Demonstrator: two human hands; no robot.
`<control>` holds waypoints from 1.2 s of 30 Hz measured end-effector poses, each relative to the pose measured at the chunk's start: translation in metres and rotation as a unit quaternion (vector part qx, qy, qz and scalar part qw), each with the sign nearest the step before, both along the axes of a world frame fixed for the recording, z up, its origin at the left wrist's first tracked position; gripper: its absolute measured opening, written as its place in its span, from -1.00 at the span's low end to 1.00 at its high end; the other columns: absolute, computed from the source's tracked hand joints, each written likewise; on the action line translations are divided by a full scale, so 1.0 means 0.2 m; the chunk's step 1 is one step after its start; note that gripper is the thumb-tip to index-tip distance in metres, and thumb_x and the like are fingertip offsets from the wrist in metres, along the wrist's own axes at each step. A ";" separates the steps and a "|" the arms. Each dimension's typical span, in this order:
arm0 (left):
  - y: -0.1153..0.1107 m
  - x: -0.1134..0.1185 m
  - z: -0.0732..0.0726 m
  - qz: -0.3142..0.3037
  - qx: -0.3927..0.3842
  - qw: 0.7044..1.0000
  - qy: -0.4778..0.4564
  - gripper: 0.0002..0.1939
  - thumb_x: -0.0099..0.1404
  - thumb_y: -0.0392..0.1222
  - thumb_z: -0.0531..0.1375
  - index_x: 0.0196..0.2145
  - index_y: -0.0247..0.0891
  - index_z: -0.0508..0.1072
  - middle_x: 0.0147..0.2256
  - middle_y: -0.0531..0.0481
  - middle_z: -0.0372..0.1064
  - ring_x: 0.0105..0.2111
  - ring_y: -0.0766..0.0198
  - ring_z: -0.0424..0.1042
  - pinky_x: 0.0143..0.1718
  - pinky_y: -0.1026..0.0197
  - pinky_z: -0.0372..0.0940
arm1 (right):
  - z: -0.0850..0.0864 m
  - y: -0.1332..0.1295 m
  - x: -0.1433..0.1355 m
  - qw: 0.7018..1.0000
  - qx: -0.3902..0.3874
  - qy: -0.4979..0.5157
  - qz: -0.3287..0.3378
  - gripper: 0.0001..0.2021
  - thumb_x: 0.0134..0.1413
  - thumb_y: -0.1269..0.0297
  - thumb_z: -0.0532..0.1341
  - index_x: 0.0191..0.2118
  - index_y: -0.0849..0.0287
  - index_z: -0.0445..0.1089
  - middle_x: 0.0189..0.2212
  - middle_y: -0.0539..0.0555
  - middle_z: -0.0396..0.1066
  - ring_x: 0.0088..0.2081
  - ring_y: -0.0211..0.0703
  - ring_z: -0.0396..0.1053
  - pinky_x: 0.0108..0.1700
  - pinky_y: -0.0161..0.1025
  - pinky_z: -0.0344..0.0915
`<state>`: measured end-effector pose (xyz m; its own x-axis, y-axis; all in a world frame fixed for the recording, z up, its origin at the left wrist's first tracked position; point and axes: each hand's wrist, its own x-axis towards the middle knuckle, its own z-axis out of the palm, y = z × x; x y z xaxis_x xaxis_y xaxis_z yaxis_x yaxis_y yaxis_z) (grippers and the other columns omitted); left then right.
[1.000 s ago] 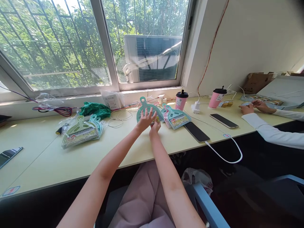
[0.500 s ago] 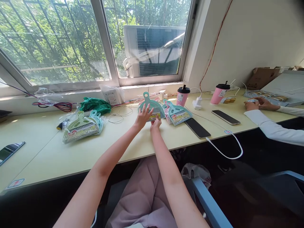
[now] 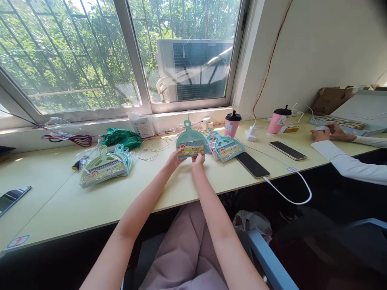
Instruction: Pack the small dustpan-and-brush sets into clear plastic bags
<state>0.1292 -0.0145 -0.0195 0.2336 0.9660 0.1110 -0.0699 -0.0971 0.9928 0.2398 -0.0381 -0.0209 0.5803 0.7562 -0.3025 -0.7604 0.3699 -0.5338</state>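
A light green dustpan and brush set [image 3: 190, 139] with a yellow label stands tilted up in front of me, gripped along its lower edge. My left hand [image 3: 174, 159] is closed on its lower left corner, and my right hand [image 3: 198, 158] pinches it at the bottom right, thumb on the label. Beside it on the right lie more dustpan sets [image 3: 226, 147], green and pink, overlapping. To the left, a pile of dustpan sets [image 3: 104, 165] in clear wrapping rests on the table [image 3: 151, 183].
A phone [image 3: 252, 164] with a white cable lies at the right, another phone [image 3: 287, 150] beyond it. Pink cups [image 3: 232, 125] stand at the back. A green plastic bag [image 3: 121, 137] and coiled wires [image 3: 71, 140] lie at the back left. Another person's hands [image 3: 322, 134] work at far right.
My left hand has come down from its spread position before the dustpan set and now grips its lower left corner. My right hand keeps its hold.
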 end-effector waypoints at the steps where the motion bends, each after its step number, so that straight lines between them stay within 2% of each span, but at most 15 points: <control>1: 0.00 0.00 -0.01 -0.025 -0.045 0.998 -0.037 -0.47 0.30 -0.04 0.35 0.13 -0.33 0.43 0.12 -0.35 0.50 0.19 -0.08 0.49 0.23 -0.14 0.39 | 0.00 0.00 0.00 1.000 -0.007 0.007 -0.001 -0.78 0.35 0.30 0.23 0.06 0.12 0.43 -0.22 0.03 0.60 -0.26 -0.30 0.58 -0.19 -0.37 0.54; 3: -0.03 -0.01 -0.02 -0.044 -0.071 0.993 -0.078 -0.55 0.17 -0.11 0.46 -0.04 -0.36 0.50 0.00 -0.29 0.58 0.07 -0.02 0.57 0.23 -0.07 0.40 | -0.01 -0.01 0.00 1.000 -0.021 0.016 -0.007 -0.80 0.35 0.32 0.23 0.04 0.13 0.44 -0.23 0.03 0.60 -0.26 -0.29 0.58 -0.19 -0.37 0.54; 5: -0.07 -0.01 -0.04 -0.057 -0.055 0.994 -0.079 -0.56 0.10 -0.12 0.51 -0.12 -0.35 0.53 -0.06 -0.24 0.62 -0.02 0.03 0.61 0.20 -0.04 0.41 | -0.01 -0.01 0.01 0.999 -0.020 0.022 -0.012 -0.82 0.37 0.34 0.20 0.03 0.13 0.43 -0.23 0.03 0.60 -0.25 -0.28 0.59 -0.16 -0.35 0.55; 7: -0.10 -0.01 -0.05 -0.064 -0.023 0.996 -0.057 -0.55 0.14 0.00 0.49 -0.14 -0.34 0.55 -0.08 -0.26 0.62 -0.08 0.02 0.63 0.12 -0.04 0.44 | -0.01 -0.02 0.02 1.000 0.004 0.028 -0.010 -0.82 0.40 0.37 0.16 0.03 0.13 0.43 -0.24 0.03 0.60 -0.23 -0.27 0.59 -0.10 -0.31 0.57; 10: -0.13 -0.01 -0.05 -0.042 0.015 0.999 0.006 -0.51 0.23 0.20 0.40 -0.20 -0.33 0.57 -0.17 -0.30 0.64 -0.24 0.02 0.65 -0.08 -0.03 0.49 | -0.01 -0.02 0.03 0.998 0.030 0.047 -0.006 -0.83 0.41 0.40 0.12 -0.01 0.14 0.41 -0.25 0.03 0.59 -0.20 -0.25 0.60 -0.02 -0.25 0.57; 14: -0.14 0.00 -0.04 -0.045 0.042 0.994 0.092 -0.57 0.27 0.17 0.35 -0.35 -0.33 0.61 -0.41 -0.22 0.61 -0.48 0.16 0.56 -0.30 0.11 0.46 | -0.01 -0.01 0.04 0.999 0.001 0.044 -0.017 -0.91 0.38 0.41 0.13 -0.13 0.13 0.37 -0.25 0.03 0.56 -0.21 -0.29 0.59 -0.06 -0.31 0.56; 16: -0.14 -0.01 -0.03 -0.083 0.070 0.986 0.128 -0.62 0.21 0.12 0.39 -0.38 -0.31 0.63 -0.46 -0.17 0.60 -0.52 0.20 0.53 -0.41 0.19 0.42 | -0.02 0.00 0.04 0.999 -0.012 0.032 -0.029 -0.93 0.36 0.41 0.15 -0.18 0.11 0.34 -0.24 0.02 0.55 -0.20 -0.30 0.58 -0.10 -0.34 0.57; 18: -0.14 -0.03 -0.02 -0.147 0.089 0.973 0.154 -0.64 0.14 0.10 0.43 -0.31 -0.28 0.68 -0.46 -0.13 0.61 -0.54 0.21 0.53 -0.49 0.25 0.37 | -0.03 0.01 0.05 0.999 -0.023 0.015 -0.038 -0.94 0.32 0.40 0.17 -0.20 0.11 0.33 -0.23 0.02 0.55 -0.18 -0.29 0.58 -0.13 -0.34 0.58; 21: -0.12 -0.08 0.02 -0.218 0.084 0.954 0.187 -0.54 0.06 0.07 0.47 -0.15 -0.27 0.70 -0.42 -0.12 0.62 -0.52 0.20 0.54 -0.47 0.24 0.38 | -0.04 0.02 0.06 0.999 -0.021 -0.002 -0.042 -0.95 0.27 0.40 0.20 -0.20 0.10 0.34 -0.24 0.01 0.56 -0.16 -0.26 0.58 -0.15 -0.31 0.59; 23: -0.10 -0.14 0.05 -0.248 0.059 0.946 0.202 -0.42 -0.01 0.04 0.51 -0.05 -0.29 0.68 -0.33 -0.21 0.64 -0.44 0.15 0.57 -0.38 0.18 0.43 | -0.03 0.02 0.05 0.999 0.001 -0.001 -0.036 -0.94 0.27 0.40 0.20 -0.18 0.10 0.35 -0.26 0.01 0.56 -0.17 -0.27 0.58 -0.12 -0.30 0.59; 26: -0.06 -0.21 0.08 -0.274 0.018 0.950 0.152 -0.17 -0.04 0.13 0.55 0.15 -0.25 0.56 0.00 -0.38 0.59 -0.11 -0.04 0.62 -0.14 0.05 0.48 | -0.01 0.01 0.04 0.999 0.039 -0.023 -0.004 -0.95 0.30 0.36 0.21 -0.15 0.12 0.38 -0.24 0.03 0.59 -0.16 -0.28 0.58 -0.08 -0.30 0.57; 28: -0.04 -0.24 0.10 -0.236 0.032 0.969 0.062 -0.11 0.05 0.35 0.45 0.24 -0.13 0.48 0.17 -0.35 0.48 0.11 -0.08 0.53 0.04 -0.01 0.44 | 0.00 0.01 0.03 0.997 0.058 -0.042 0.033 -0.94 0.30 0.36 0.22 -0.14 0.13 0.41 -0.23 0.03 0.60 -0.16 -0.29 0.58 -0.06 -0.30 0.57; 31: -0.03 -0.24 0.12 -0.141 0.069 0.985 -0.066 -0.08 0.22 0.61 0.11 0.29 -0.08 0.40 0.20 -0.22 0.47 0.20 -0.05 0.47 0.17 -0.03 0.38 | 0.01 -0.01 0.00 0.991 0.075 -0.049 0.100 -0.92 0.29 0.42 0.21 -0.16 0.15 0.44 -0.27 0.01 0.59 -0.23 -0.30 0.57 -0.08 -0.29 0.57; 33: -0.02 -0.23 0.13 -0.103 0.062 0.986 -0.112 -0.04 0.28 0.63 -0.02 0.29 -0.17 0.39 0.15 -0.24 0.51 0.19 -0.08 0.48 0.18 -0.06 0.38 | 0.02 -0.01 -0.01 0.985 0.079 -0.058 0.144 -0.91 0.27 0.46 0.22 -0.19 0.17 0.45 -0.30 0.00 0.59 -0.27 -0.29 0.55 -0.12 -0.28 0.58; 36: -0.02 -0.23 0.12 -0.086 0.041 0.985 -0.142 -0.12 0.34 0.52 0.03 0.26 -0.27 0.40 0.12 -0.27 0.53 0.19 -0.12 0.48 0.19 -0.09 0.39 | 0.03 -0.02 -0.03 0.977 0.088 -0.073 0.182 -0.91 0.23 0.49 0.24 -0.21 0.19 0.47 -0.31 0.01 0.59 -0.28 -0.28 0.54 -0.16 -0.30 0.56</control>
<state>0.0832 -0.0181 0.0049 0.3412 0.9001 0.2711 -0.3661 -0.1384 0.9202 0.2343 -0.0420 -0.0151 0.2907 0.9532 -0.0827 -0.7788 0.1855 -0.5992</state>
